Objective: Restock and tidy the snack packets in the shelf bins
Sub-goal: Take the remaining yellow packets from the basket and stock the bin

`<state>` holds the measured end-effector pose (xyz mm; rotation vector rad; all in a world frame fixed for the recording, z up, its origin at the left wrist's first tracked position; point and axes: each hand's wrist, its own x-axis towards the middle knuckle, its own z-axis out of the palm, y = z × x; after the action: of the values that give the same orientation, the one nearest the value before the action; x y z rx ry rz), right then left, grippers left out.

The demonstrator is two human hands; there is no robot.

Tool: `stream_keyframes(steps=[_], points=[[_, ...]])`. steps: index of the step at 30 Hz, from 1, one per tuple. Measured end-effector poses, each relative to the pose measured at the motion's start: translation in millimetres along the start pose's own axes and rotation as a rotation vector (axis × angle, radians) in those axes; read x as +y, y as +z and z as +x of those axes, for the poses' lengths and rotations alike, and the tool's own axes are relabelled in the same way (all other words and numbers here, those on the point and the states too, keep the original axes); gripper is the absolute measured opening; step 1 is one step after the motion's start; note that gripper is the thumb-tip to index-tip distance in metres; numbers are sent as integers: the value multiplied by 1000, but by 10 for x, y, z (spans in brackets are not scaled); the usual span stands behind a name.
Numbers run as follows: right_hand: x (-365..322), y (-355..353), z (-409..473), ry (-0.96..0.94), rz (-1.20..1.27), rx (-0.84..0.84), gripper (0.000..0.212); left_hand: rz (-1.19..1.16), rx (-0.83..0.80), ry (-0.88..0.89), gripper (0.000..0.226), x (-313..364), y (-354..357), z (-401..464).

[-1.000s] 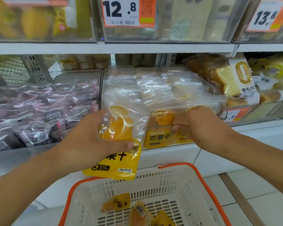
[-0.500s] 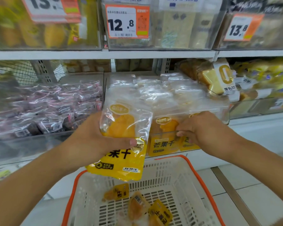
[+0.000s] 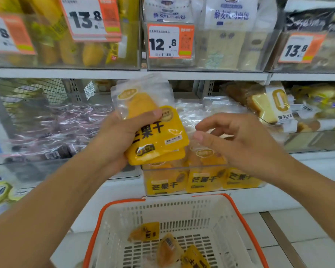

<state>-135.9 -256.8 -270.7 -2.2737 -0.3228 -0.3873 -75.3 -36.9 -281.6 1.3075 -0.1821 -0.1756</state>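
My left hand (image 3: 120, 138) grips a small stack of yellow dried-mango packets (image 3: 155, 130), held upright in front of the shelf. My right hand (image 3: 238, 140) hovers just right of them with loosely bent fingers, holding nothing, above the clear bin of mango packets (image 3: 201, 180) on the lower shelf. Below, a white basket with an orange rim (image 3: 246, 223) holds several more mango packets (image 3: 168, 246) on its bottom.
A clear bin of dark purple packets (image 3: 46, 132) sits left of the mango bin. Packaged toast bread (image 3: 267, 105) lies to the right. The upper shelf carries bins with price tags (image 3: 170, 41). The floor is pale tile at the lower right.
My left hand lifted its packets higher and tilted them upright. My right hand left the bin's packets and now hovers beside the held stack. The view shifted upward.
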Motion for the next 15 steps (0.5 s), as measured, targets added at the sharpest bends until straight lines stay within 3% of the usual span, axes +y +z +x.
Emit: stream_keyframes(steps=[2, 5, 7, 10, 13, 15], points=[[-79, -8, 328, 123, 181, -216, 54, -19, -49, 32, 43, 108, 80, 231], [-134, -10, 809, 115, 364, -360, 29, 96, -124, 229, 47, 215, 162, 567], [-127, -12, 1049, -4, 313, -290, 18, 234, -99, 433, 53, 243, 174, 748], [40, -6, 1223, -99, 291, -130, 36, 372, -98, 608, 50, 211, 133, 979], [321, 90, 1311, -90, 195, -50, 17, 511, -210, 625, 46, 67, 30, 1175], [406, 179, 1336, -50, 111, -60, 28, 588, -243, 559, 46, -76, -51, 1238]])
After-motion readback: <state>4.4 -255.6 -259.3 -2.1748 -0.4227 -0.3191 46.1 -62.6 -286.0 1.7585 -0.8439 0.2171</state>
